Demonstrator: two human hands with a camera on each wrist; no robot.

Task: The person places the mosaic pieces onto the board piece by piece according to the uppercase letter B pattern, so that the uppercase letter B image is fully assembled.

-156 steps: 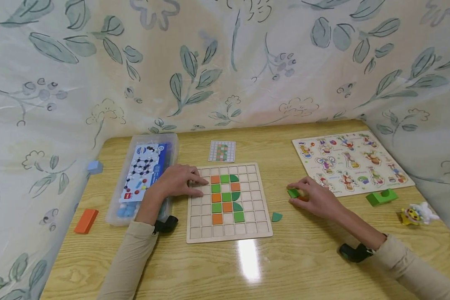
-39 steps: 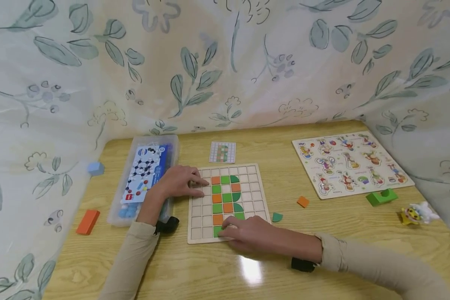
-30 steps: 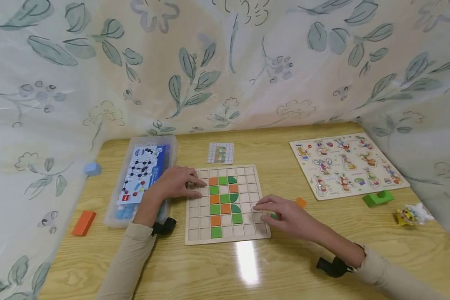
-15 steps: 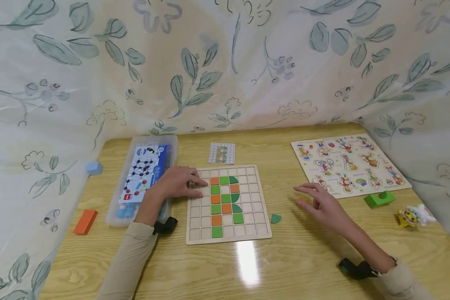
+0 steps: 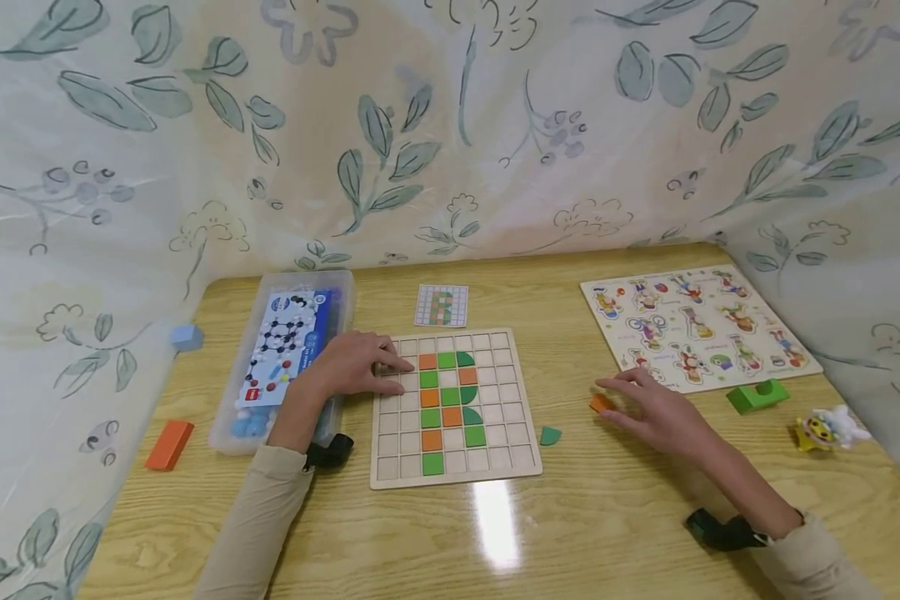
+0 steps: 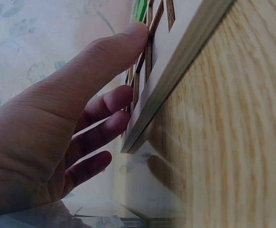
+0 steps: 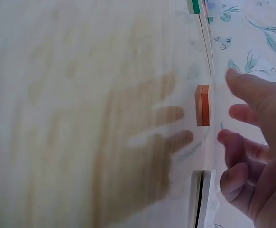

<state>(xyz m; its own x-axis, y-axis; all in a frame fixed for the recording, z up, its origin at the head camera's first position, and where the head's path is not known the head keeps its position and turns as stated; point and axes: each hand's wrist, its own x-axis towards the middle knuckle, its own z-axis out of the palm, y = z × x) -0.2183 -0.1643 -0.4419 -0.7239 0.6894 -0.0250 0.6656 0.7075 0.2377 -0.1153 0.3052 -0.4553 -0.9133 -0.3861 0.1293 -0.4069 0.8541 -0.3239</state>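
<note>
The wooden grid board (image 5: 501,458) lies mid-table with orange, green square and dark green quarter-round tiles in its cells. My left hand (image 5: 351,364) rests at its left edge, thumb (image 6: 121,45) and fingertips on the board, fingers loosely extended. My right hand (image 5: 663,414) hovers with parted fingers beside an orange square tile (image 5: 600,403) on the table. In the right wrist view that orange tile (image 7: 203,105) shows a line along its side, perhaps two stacked pieces; the fingers stand apart from it. A dark green quarter-round tile (image 5: 550,436) lies just right of the board.
A pattern card (image 5: 441,306) lies behind the board. At left are a clear plastic box (image 5: 225,429), a blue block (image 5: 187,337) and an orange-red block (image 5: 168,444). At right lie a picture puzzle board (image 5: 701,333), a green arch block (image 5: 757,397) and a small toy figure (image 5: 827,429).
My right hand carried a green square tile to the board's bottom row, let go of it, and moved back right to the orange tile. My left hand has stayed put.
</note>
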